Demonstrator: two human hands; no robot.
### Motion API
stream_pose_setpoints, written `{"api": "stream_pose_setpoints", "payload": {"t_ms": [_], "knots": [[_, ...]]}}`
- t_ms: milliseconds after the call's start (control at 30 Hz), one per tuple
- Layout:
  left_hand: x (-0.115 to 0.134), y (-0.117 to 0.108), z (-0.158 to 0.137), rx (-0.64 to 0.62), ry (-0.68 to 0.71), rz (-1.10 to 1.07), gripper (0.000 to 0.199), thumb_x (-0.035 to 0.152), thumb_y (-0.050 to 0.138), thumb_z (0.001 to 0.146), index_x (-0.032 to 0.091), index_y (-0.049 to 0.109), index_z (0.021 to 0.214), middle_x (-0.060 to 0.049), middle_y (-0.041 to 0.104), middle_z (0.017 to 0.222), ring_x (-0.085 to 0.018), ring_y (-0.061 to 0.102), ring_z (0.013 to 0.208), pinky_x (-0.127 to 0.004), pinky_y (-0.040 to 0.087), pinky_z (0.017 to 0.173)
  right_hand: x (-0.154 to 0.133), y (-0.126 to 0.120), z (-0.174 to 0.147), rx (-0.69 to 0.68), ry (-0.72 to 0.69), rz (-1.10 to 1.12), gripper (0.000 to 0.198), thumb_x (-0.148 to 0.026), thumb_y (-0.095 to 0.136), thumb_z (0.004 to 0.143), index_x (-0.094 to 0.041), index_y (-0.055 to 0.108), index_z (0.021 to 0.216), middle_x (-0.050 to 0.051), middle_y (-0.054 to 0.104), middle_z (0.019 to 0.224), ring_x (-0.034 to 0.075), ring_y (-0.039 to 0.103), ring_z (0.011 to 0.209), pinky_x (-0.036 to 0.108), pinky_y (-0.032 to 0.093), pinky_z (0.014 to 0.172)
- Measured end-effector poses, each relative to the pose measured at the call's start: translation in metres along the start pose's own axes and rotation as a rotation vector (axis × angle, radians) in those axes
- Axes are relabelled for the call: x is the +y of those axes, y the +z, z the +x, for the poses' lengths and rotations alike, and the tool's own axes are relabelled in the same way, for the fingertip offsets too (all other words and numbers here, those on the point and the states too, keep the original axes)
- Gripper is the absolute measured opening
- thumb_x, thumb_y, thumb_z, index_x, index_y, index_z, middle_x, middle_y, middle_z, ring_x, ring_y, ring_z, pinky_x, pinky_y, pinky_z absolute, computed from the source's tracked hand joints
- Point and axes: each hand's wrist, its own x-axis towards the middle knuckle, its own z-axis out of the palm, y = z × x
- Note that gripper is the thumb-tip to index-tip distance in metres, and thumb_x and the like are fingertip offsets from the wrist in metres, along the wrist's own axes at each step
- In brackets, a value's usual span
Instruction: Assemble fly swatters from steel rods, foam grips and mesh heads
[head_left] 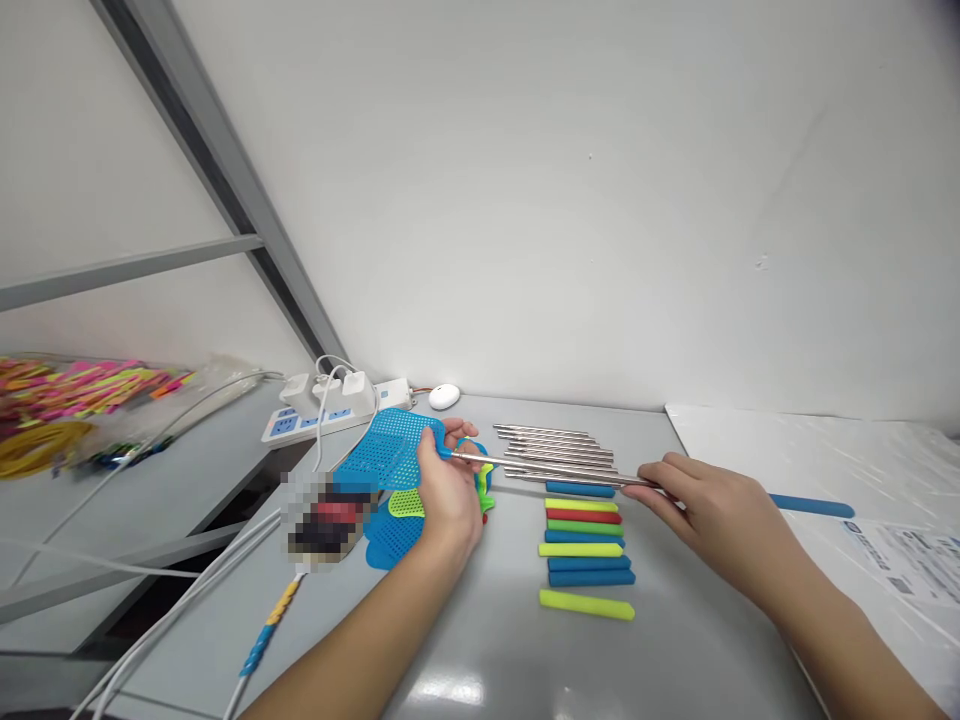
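My left hand (450,490) is closed around the neck of a blue fly swatter, just below its perforated head (397,445). From there a thin metal rod (540,465) runs to the right. My right hand (694,490) pinches the far part of that rod, and a blue grip (814,506) sticks out beyond it in line with the rod. Beneath the rod lies a row of loose metal rods (559,437). Several coloured grips, among them a yellow one (586,604) and a red one (583,517), lie side by side nearer to me. More swatter heads (394,535) rest under my left hand, partly hidden.
A power strip (300,425) with white plugs and cables stands at the back left, beside a white rounded case (444,397). A pixelated object (330,520) lies left of the swatter heads. White packaging (885,480) covers the right side. Metal frame bars (127,265) cross the left.
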Motion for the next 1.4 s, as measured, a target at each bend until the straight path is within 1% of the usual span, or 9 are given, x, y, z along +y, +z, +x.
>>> {"api": "stream_pose_setpoints", "payload": {"t_ms": [133, 367, 500, 667, 933, 1067, 1200, 1300, 1400], "knots": [[0.003, 0.0, 0.001, -0.012, 0.026, -0.003, 0.028, 0.041, 0.043, 0.087, 0.016, 0.055, 0.083, -0.001, 0.058, 0.073, -0.006, 0.043, 0.047, -0.018, 0.036, 0.045, 0.001, 0.001, -0.002, -0.002, -0.037, 0.032, 0.033, -0.045, 0.042, 0.096, -0.022, 0.063, 0.084, -0.001, 0.059, 0.069, 0.01, 0.05, 0.055, 0.024, 0.03, 0.051], [0.002, -0.001, -0.006, -0.072, 0.017, 0.047, 0.028, 0.041, 0.037, 0.09, 0.016, 0.051, 0.091, -0.007, 0.067, 0.079, -0.009, 0.044, 0.049, -0.02, 0.036, 0.048, -0.004, 0.003, -0.004, 0.067, -0.088, -0.055, 0.035, -0.041, 0.04, 0.097, -0.021, 0.06, 0.076, -0.002, 0.054, 0.062, 0.01, 0.044, 0.05, 0.026, 0.022, 0.047], [0.002, 0.001, -0.01, -0.107, -0.004, 0.086, 0.031, 0.042, 0.034, 0.091, 0.016, 0.051, 0.091, -0.008, 0.069, 0.077, -0.01, 0.045, 0.049, -0.021, 0.037, 0.05, -0.002, -0.001, -0.004, 0.102, -0.09, -0.081, 0.036, -0.042, 0.04, 0.097, -0.021, 0.059, 0.075, -0.003, 0.054, 0.06, 0.01, 0.043, 0.049, 0.026, 0.02, 0.047], [-0.001, 0.001, -0.018, -0.143, -0.033, 0.097, 0.033, 0.044, 0.031, 0.093, 0.017, 0.05, 0.094, -0.008, 0.069, 0.076, -0.011, 0.047, 0.051, -0.023, 0.038, 0.052, -0.004, -0.002, -0.006, 0.093, -0.07, -0.102, 0.036, -0.044, 0.041, 0.096, -0.021, 0.058, 0.074, -0.004, 0.054, 0.06, 0.01, 0.044, 0.048, 0.026, 0.019, 0.047], [-0.016, -0.001, -0.039, -0.272, -0.11, 0.148, 0.038, 0.049, 0.026, 0.094, 0.018, 0.048, 0.097, -0.007, 0.07, 0.072, -0.015, 0.052, 0.056, -0.027, 0.041, 0.054, -0.025, 0.002, -0.004, 0.077, -0.095, -0.081, 0.039, -0.043, 0.039, 0.097, -0.02, 0.052, 0.068, -0.005, 0.053, 0.056, 0.01, 0.045, 0.046, 0.027, 0.017, 0.046], [-0.019, 0.001, -0.055, -0.329, -0.131, 0.159, 0.039, 0.05, 0.024, 0.095, 0.019, 0.048, 0.099, -0.005, 0.07, 0.073, -0.015, 0.053, 0.056, -0.029, 0.043, 0.059, -0.042, 0.007, -0.003, 0.068, -0.089, -0.022, 0.039, -0.043, 0.039, 0.097, -0.02, 0.052, 0.068, -0.004, 0.054, 0.056, 0.01, 0.048, 0.046, 0.027, 0.019, 0.047], [-0.023, 0.005, -0.072, -0.434, -0.207, 0.154, 0.045, 0.05, 0.02, 0.096, 0.018, 0.051, 0.095, -0.006, 0.07, 0.072, -0.017, 0.058, 0.06, -0.032, 0.045, 0.067, -0.057, 0.008, -0.003, 0.095, -0.134, 0.026, 0.04, -0.041, 0.038, 0.098, -0.02, 0.052, 0.067, -0.004, 0.055, 0.055, 0.01, 0.047, 0.044, 0.027, 0.019, 0.048], [-0.026, 0.006, -0.072, -0.426, -0.225, 0.193, 0.049, 0.049, 0.018, 0.096, 0.017, 0.054, 0.089, -0.007, 0.069, 0.07, -0.018, 0.059, 0.062, -0.032, 0.045, 0.068, -0.058, 0.006, -0.002, 0.117, -0.131, -0.014, 0.041, -0.041, 0.039, 0.098, -0.02, 0.051, 0.065, -0.004, 0.053, 0.053, 0.01, 0.045, 0.042, 0.028, 0.018, 0.047], [-0.028, 0.004, -0.065, -0.392, -0.216, 0.273, 0.051, 0.05, 0.02, 0.095, 0.017, 0.056, 0.082, -0.006, 0.068, 0.066, -0.016, 0.056, 0.054, -0.03, 0.044, 0.061, -0.056, 0.007, -0.001, 0.079, -0.109, 0.02, 0.039, -0.042, 0.04, 0.097, -0.02, 0.051, 0.066, -0.004, 0.054, 0.055, 0.01, 0.047, 0.044, 0.028, 0.019, 0.047]]}}
